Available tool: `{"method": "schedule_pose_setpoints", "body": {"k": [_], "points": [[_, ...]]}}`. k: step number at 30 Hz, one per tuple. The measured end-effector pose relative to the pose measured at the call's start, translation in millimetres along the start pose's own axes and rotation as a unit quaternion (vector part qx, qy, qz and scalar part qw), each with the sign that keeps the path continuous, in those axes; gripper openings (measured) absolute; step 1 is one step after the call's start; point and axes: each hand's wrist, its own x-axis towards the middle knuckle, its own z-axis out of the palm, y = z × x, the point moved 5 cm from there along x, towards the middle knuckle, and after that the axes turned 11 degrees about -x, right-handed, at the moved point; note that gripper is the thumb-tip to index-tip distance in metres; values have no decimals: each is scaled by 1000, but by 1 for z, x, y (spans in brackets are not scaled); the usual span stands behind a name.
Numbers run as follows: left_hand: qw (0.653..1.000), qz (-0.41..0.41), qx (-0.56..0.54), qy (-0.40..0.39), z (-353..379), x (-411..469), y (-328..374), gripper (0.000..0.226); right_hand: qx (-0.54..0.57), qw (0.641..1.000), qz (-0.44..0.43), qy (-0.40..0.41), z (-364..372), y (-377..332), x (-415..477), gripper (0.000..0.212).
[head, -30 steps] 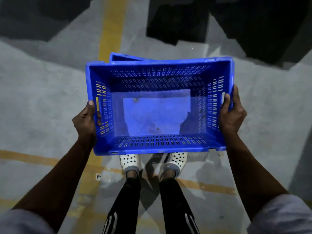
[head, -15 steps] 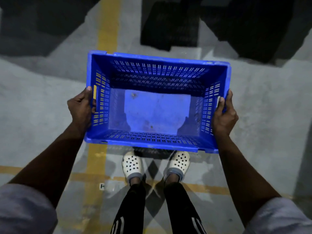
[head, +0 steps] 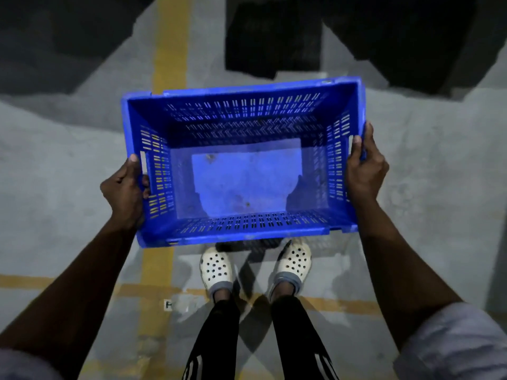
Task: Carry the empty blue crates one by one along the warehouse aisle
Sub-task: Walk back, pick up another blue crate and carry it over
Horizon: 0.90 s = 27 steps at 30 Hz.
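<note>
An empty blue crate (head: 241,237) with slotted walls hangs in front of me above the concrete floor, seen from above, its right end a little farther from me. My left hand (head: 124,189) grips the handle slot on its left short wall. My right hand (head: 366,167) grips the handle slot on the right short wall, thumb over the rim. Nothing lies inside the crate. A thin blue edge shows just behind the crate's far rim; I cannot tell whether it belongs to another crate.
My feet in white perforated clogs (head: 216,268) stand just under the crate's near edge. Yellow floor lines (head: 170,50) run ahead on the left and across near my feet. A dark pallet-like block (head: 274,37) and deep shadows lie ahead.
The crate has tilted, its right end swinging away from me and its left end nearer. The second blue crate seen behind it a second ago is now almost hidden. Both hands keep their grip.
</note>
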Motion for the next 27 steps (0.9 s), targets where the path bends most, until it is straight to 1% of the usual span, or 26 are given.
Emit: {"method": "schedule_pose_setpoints", "body": {"k": [3,7,9,11,13,17,19,22,25,27], "points": [[1000,8,17,-19,26,14,16,36,-11,1000,22,18,-9,12,-9,50],[996,30,54,-68,55,24,28,35,-13,995,67,80,-22,30,-39,48],[994,38,60,-78,57,25,28,36,-2,994,72,80,-24,31,-44,48],[996,35,51,-68,47,26,22,43,-2,996,56,64,-20,27,-38,51],[997,32,48,-42,28,24,15,51,1,998,37,46,-12,16,-26,51],[999,10,40,-17,16,24,15,43,-16,999,23,38,-3,1,-15,49],[998,24,45,-23,23,26,21,48,-12,999,21,40,-5,4,-20,50],[996,52,63,-31,29,30,27,64,-21,998,29,44,-3,9,-24,50],[993,84,73,-34,32,29,29,63,-66,996,21,61,0,4,-23,52],[990,98,92,-37,34,28,31,62,-90,994,18,58,2,1,-20,53]]}}
